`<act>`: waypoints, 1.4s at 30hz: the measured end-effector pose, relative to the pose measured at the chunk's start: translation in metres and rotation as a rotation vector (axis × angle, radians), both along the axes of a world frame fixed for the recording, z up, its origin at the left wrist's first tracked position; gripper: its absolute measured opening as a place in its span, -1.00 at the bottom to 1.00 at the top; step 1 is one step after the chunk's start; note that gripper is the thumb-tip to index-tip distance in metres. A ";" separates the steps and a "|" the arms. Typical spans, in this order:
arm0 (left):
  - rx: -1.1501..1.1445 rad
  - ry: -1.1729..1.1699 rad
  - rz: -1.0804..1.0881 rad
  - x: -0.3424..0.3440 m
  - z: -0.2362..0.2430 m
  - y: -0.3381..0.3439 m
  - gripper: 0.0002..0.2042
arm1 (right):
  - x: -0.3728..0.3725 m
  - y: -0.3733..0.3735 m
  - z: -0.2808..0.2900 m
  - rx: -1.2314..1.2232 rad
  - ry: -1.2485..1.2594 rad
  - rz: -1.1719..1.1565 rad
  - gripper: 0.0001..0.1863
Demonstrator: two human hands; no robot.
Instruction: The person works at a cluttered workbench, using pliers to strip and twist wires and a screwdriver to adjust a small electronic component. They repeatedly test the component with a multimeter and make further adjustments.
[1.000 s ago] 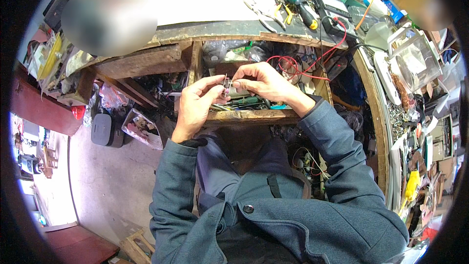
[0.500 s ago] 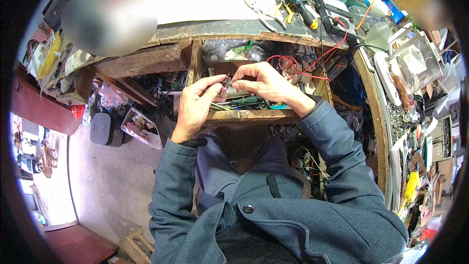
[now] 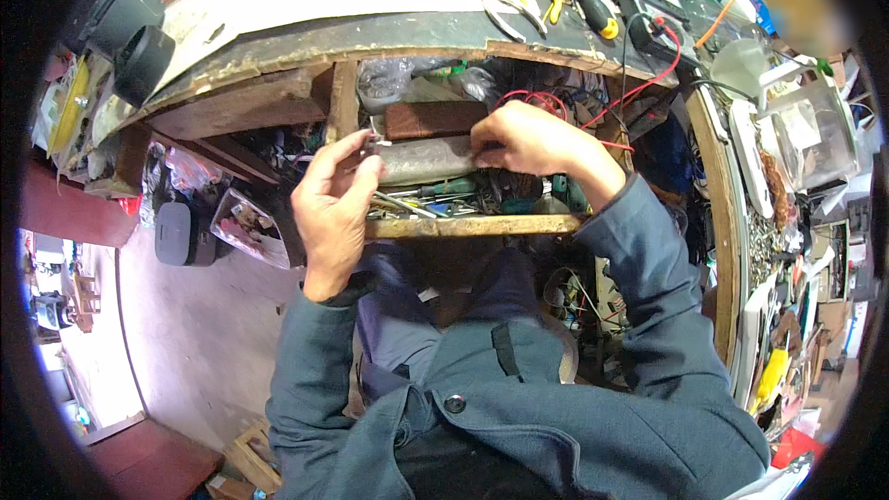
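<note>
My left hand [image 3: 335,208] is raised at the drawer's left side, thumb and fingertips curled toward each other around a small dark piece too tiny to name. To its right, my right hand [image 3: 537,146] hovers over the open drawer with its fingers bunched together; whatever they may hold is hidden. Between the hands lies a long grey block [image 3: 426,160] with a rounded surface, and behind it a brown block [image 3: 433,118]. In front of these, a green-handled screwdriver [image 3: 449,187] rests among several thin tools. The drawer's wooden front edge [image 3: 472,226] runs below.
On the bench lie pliers [image 3: 500,5], yellow-handled cutters [image 3: 553,2], a green-and-black tool [image 3: 593,5] and a meter [image 3: 653,28] with red leads. A black device [image 3: 139,51] stands at the left bench edge. A box of scraps [image 3: 248,230] sits on the floor.
My hands, close together around a small piece before, have moved apart: the left toward the left, the right down into the drawer. The grey block between them now shows. My view has shifted slightly.
</note>
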State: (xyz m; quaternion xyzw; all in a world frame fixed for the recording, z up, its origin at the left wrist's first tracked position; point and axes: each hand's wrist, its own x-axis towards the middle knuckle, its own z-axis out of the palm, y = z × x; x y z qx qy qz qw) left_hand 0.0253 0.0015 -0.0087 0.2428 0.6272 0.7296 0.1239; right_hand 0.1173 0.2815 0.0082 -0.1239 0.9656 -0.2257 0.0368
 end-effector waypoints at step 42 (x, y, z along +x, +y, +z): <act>-0.071 0.055 0.087 0.008 0.001 -0.004 -0.70 | -0.001 -0.037 -0.016 -0.035 -0.669 0.041 -0.78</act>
